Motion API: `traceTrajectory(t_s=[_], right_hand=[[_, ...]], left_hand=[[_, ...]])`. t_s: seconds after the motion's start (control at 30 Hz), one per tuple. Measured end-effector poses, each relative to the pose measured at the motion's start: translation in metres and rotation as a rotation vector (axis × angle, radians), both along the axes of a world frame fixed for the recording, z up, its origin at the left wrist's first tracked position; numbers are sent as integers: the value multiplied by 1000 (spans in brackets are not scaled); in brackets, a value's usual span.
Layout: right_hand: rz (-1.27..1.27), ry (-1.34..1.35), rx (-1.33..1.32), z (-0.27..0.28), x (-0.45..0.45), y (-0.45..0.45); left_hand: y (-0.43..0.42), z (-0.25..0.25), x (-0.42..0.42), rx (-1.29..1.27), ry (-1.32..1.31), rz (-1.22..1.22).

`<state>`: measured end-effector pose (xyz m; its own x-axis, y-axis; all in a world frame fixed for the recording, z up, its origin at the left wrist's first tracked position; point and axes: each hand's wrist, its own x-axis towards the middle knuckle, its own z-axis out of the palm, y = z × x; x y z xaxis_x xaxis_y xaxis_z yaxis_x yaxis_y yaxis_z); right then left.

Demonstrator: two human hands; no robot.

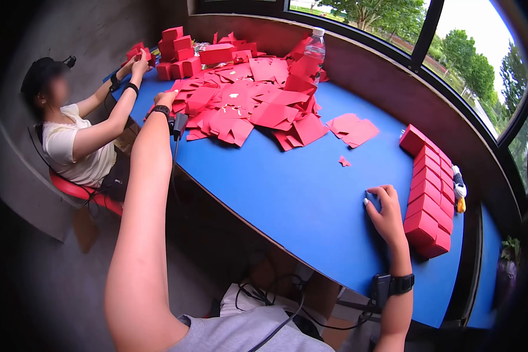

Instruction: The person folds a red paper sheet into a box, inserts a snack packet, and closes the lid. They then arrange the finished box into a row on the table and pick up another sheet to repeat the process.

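My left arm stretches across the table to a heap of flat red cardboard box blanks (pixel 234 126). There my left hand (pixel 165 100) meets the left edge of the heap; its fingers are small and partly hidden, so a grip on a blank cannot be made out. Over the blue table (pixel 287 193), at the right, my right hand (pixel 385 212) has thumb and forefinger apart with nothing between them. Just right of it stand folded red boxes (pixel 429 196) in a close-packed block. A small red scrap (pixel 344 161) and a loose blank (pixel 353 129) lie beyond my right hand.
A co-worker (pixel 79 141) sits at the left, hands on a red box (pixel 138 51). Stacked red boxes (pixel 179 53) stand near that person. A clear bottle (pixel 315 44) rises behind the heap. Cables (pixel 270 296) hang below the table's front edge. A windowed wall borders the far side.
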<state>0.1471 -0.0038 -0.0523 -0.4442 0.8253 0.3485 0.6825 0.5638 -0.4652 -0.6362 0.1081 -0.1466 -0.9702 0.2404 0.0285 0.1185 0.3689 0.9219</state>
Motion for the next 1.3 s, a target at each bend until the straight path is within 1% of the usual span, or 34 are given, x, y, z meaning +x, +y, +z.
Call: traceTrajectory(t_s=[0.07,0.1,0.13,0.2,0.23,0.3,0.4,0.43,0.53,0.57,0.6,0.63,0.7,0.8,0.83,0.9,1.0,1.1,1.2,1.27,1.3], right_hand=[[-15,5,-3,0,1,-2],[-14,1,-5,0,0,-2],[-11,-1,-6,1,0,-1],[-15,-3,5,-1,0,-1],[-7,-15,25,-1,0,0],[5,-30,43,-1,0,0],[-1,-41,43,2,-2,-2],[-10,-42,27,3,-2,-2],[-17,-46,5,2,-2,-2],[-15,-47,10,2,-2,-2],[-11,-52,7,2,-2,-2],[-11,-53,21,2,-3,-2],[-3,-54,27,2,-3,-2],[-6,-63,35,1,-4,-1],[-10,-55,22,1,-4,-1],[-4,-53,34,-1,-1,0],[-10,-37,11,1,-1,-1],[-4,-26,24,-2,1,1],[3,-1,31,-7,4,4],[-1,18,28,-8,4,5],[4,31,23,-8,5,5]], left_hand=[[-21,28,52,18,-14,56],[-12,21,46,40,-28,88],[-26,41,82,-21,30,107],[-31,71,115,-208,71,286],[-36,82,132,-209,69,285],[-51,95,164,-345,335,147],[-52,95,176,-355,416,163],[-53,95,177,-309,360,164],[-44,89,164,-328,328,161],[-39,88,154,-350,345,128],[-24,80,127,-422,309,112],[-18,85,112,-426,302,114],[-17,97,98,-470,-275,-327],[-16,111,97,57,-266,-416],[-6,115,94,55,-261,-415],[15,123,97,259,-87,-258],[12,157,129,304,70,-155],[4,192,167,349,138,-126],[3,211,218,449,133,-182],[13,202,255,628,92,-269],[10,199,275,644,53,-351]])
